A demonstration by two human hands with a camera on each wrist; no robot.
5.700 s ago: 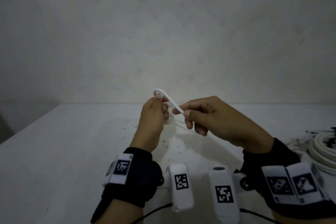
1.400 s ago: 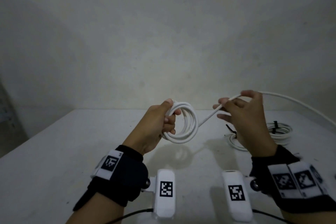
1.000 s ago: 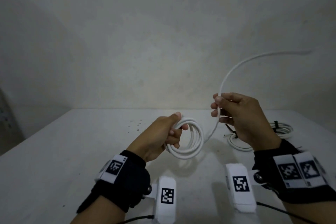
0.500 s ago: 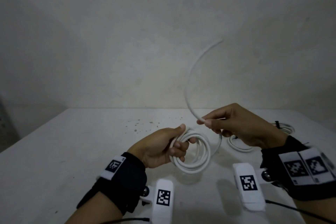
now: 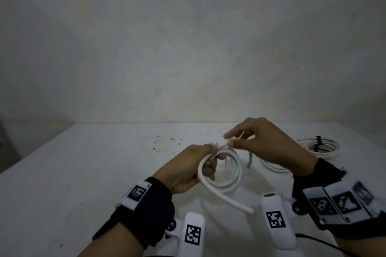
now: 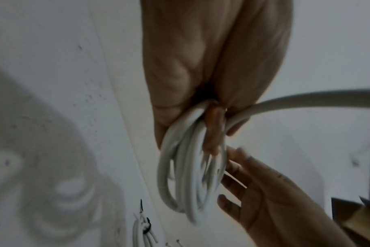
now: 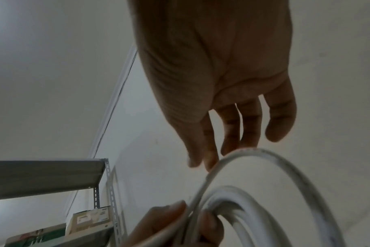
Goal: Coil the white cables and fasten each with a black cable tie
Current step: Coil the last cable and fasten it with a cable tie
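Observation:
My left hand (image 5: 213, 158) grips a coil of white cable (image 5: 229, 181) just above the table, fingers curled through its loops (image 6: 190, 175). The cable's free end (image 5: 247, 209) sticks out toward me below the coil. Close over the top of the coil, my right hand (image 5: 229, 140) pinches the last turn between thumb and forefinger, its other fingers straight (image 7: 249, 127). A finished white coil (image 5: 319, 148) with a black cable tie (image 5: 318, 142) lies on the table at the right.
Another white coil (image 5: 271, 166) lies on the table, partly hidden under my right hand. The white table (image 5: 83, 173) meets a bare wall at the back. A metal shelf (image 7: 42, 177) with boxes appears in the right wrist view.
My right hand swung the loose length of cable down and brought it onto the coil. The coil has gained turns, and both hands have sunk lower and closer together.

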